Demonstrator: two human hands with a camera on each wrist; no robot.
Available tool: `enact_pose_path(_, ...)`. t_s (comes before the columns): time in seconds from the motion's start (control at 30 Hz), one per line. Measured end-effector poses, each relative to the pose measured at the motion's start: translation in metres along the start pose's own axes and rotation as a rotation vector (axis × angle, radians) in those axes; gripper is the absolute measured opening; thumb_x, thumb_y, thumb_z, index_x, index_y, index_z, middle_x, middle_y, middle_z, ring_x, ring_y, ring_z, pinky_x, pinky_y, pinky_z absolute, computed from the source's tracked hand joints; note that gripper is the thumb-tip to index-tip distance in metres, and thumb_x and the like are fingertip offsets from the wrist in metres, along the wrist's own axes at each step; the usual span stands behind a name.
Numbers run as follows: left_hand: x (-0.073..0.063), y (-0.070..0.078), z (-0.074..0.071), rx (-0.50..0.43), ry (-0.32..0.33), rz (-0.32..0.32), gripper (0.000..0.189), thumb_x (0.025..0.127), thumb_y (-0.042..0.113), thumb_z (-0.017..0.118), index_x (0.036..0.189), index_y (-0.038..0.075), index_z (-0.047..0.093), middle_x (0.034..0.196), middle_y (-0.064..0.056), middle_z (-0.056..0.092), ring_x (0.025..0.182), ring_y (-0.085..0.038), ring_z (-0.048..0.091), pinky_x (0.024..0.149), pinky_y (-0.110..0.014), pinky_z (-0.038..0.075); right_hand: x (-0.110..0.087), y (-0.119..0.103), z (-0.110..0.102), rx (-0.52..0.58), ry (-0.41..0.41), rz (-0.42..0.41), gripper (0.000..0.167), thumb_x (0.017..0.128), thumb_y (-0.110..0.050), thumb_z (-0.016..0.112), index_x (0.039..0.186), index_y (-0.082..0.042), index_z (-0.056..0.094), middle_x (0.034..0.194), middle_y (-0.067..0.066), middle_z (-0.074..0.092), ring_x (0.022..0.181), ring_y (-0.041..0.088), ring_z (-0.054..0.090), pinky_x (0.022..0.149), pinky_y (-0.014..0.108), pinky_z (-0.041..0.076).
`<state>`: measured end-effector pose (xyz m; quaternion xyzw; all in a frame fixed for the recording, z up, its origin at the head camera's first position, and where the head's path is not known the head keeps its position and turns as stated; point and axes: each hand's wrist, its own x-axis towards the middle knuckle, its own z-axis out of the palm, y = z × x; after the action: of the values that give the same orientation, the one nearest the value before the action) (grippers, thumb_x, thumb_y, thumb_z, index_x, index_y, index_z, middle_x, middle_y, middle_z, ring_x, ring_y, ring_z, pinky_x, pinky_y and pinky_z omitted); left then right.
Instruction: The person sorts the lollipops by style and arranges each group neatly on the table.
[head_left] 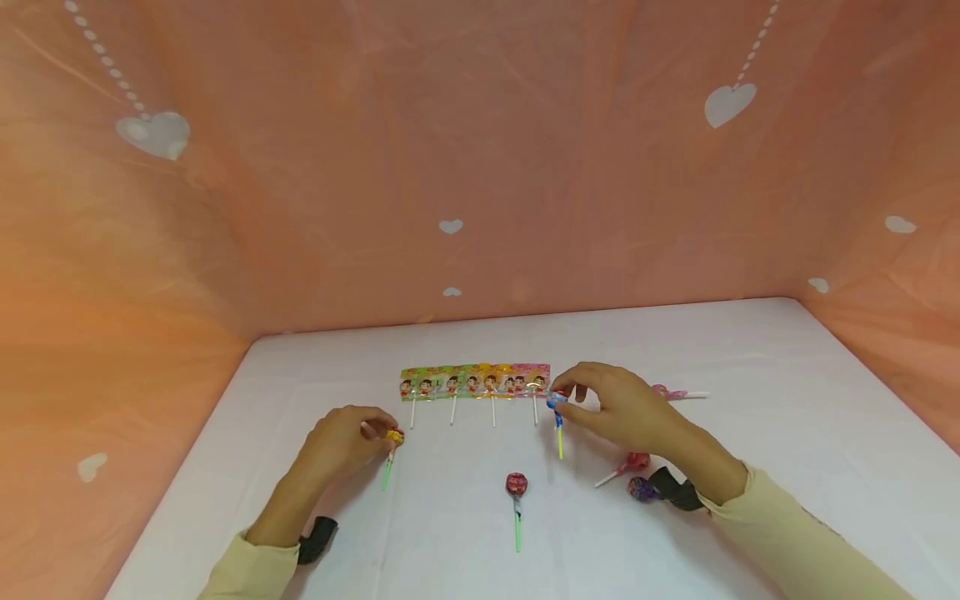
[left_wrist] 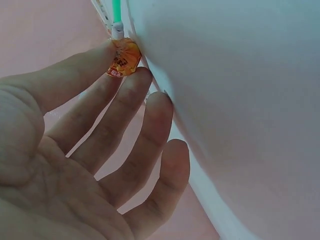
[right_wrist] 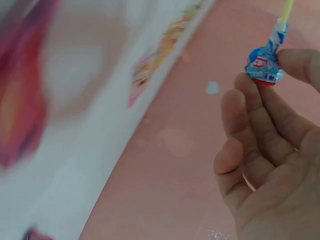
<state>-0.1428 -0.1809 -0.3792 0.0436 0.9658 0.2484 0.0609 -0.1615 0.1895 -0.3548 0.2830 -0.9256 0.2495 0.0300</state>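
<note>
Between thumb and fingers, my left hand (head_left: 347, 439) pinches a yellow-orange wrapped lollipop (left_wrist: 125, 57) by its round head, the green stick pointing toward the near edge in the head view. My right hand (head_left: 617, 406) pinches a blue lollipop (right_wrist: 264, 66) with a yellow stick in the same way, just right of a row of flat-wrapped lollipops. That row, with green, orange and pink packets (head_left: 491, 381), lies near the back of the table, white sticks toward me. A red lollipop (head_left: 517, 485) with a green stick lies between the two hands, closer to the front.
Under and beside the right forearm lie a pink lollipop (head_left: 675, 393), a red lollipop (head_left: 637, 461) with a white stick and a purple one (head_left: 642, 489). The white table (head_left: 450, 533) is enclosed by orange cloth walls (head_left: 480, 167) with white hearts.
</note>
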Motion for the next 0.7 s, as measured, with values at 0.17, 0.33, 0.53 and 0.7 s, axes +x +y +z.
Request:
enact_pose_path(0.17, -0.001, -0.001, 0.005, -0.013, -0.017, 0.004, 0.019, 0.082, 0.014, 0.077, 0.1, 0.019, 0.076, 0.083, 0.006, 0.07, 0.078, -0.01, 0.061, 0.066, -0.032, 0.045, -0.007, -0.017, 0.006, 0.11, 0.028, 0.046, 0.018, 0.093, -0.031, 0.068, 0.11, -0.027, 0.071, 0.094, -0.019, 0.066, 0.088, 0.003, 0.057, 0.074, 0.024, 0.045)
enact_pose_path(0.33, -0.002, -0.002, 0.007, -0.018, -0.025, 0.017, 0.019, 0.082, 0.014, 0.078, 0.1, 0.02, 0.076, 0.085, 0.006, 0.07, 0.079, -0.01, 0.062, 0.068, -0.033, 0.047, -0.006, -0.034, 0.017, 0.15, 0.03, 0.066, 0.014, 0.092, -0.031, 0.07, 0.105, -0.028, 0.07, 0.093, -0.019, 0.066, 0.086, 0.004, 0.057, 0.074, 0.024, 0.045)
enact_pose_path(0.53, -0.001, -0.006, 0.001, -0.017, -0.018, 0.049, 0.02, 0.082, 0.014, 0.079, 0.102, 0.016, 0.075, 0.089, 0.004, 0.073, 0.08, -0.011, 0.063, 0.072, -0.034, 0.049, 0.005, -0.05, 0.029, 0.112, -0.011, 0.043, 0.013, 0.092, -0.034, 0.068, 0.103, -0.027, 0.07, 0.094, -0.019, 0.065, 0.085, 0.004, 0.057, 0.074, 0.024, 0.045)
enact_pose_path(0.7, 0.001, -0.007, -0.005, -0.037, -0.025, 0.049, 0.022, 0.083, 0.014, 0.079, 0.105, 0.015, 0.075, 0.093, 0.003, 0.074, 0.084, -0.015, 0.065, 0.073, -0.035, 0.05, 0.013, -0.057, 0.036, 0.103, -0.015, 0.034, 0.012, 0.092, -0.033, 0.067, 0.102, -0.027, 0.07, 0.094, -0.019, 0.066, 0.084, 0.003, 0.056, 0.073, 0.023, 0.044)
